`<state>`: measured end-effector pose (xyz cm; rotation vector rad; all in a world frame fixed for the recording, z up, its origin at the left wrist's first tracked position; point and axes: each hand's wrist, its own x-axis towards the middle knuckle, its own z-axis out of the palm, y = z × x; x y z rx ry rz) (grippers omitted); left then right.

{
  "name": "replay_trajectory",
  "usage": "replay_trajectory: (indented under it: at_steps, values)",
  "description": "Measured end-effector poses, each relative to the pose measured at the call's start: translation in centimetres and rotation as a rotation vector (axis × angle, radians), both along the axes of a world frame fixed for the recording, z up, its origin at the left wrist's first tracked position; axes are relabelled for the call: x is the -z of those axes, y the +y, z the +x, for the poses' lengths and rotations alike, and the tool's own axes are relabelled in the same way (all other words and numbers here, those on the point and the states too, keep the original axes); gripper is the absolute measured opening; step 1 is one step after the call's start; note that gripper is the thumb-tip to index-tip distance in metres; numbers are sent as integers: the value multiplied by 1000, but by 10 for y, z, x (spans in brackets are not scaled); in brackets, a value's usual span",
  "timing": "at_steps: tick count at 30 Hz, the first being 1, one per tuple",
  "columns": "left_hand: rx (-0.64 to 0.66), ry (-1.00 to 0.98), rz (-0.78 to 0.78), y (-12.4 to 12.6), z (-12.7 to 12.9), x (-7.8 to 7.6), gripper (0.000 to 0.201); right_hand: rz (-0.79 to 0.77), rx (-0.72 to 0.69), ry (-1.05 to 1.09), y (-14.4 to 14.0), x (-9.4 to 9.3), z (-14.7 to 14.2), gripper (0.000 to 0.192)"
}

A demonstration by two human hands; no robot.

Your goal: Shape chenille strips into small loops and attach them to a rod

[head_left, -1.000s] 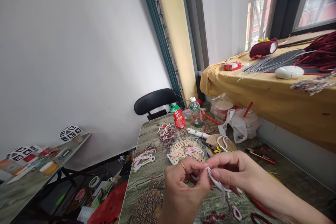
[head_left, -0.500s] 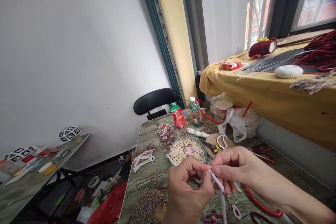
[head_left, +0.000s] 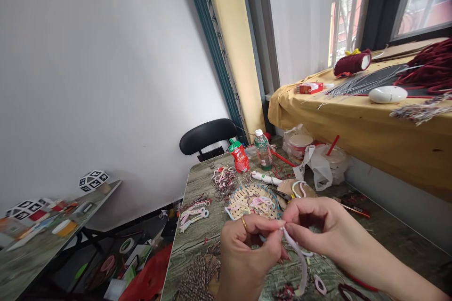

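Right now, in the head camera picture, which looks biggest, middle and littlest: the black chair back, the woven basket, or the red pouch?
1. Black chair back
2. Woven basket, though it sits nearer the camera, so true sizes are unsure
3. Red pouch

**Layout about my hands**

Basket just behind my left hand; bottle and pouch farther behind it. Cord between my left hand and right hand. Yarn bundle left of both.
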<state>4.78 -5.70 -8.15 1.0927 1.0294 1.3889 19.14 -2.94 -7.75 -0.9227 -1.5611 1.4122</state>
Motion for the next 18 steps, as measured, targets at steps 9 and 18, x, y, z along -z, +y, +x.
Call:
replay_trajectory:
  at_steps: [9, 18]
  values:
    - [71, -174, -71, 0, -2, -3, 6, -253, -222, 166, 3, 5, 4, 21]
    - [117, -297, -148, -1, 0, 2, 14, 189, 65, -250, 3, 1, -2, 12]
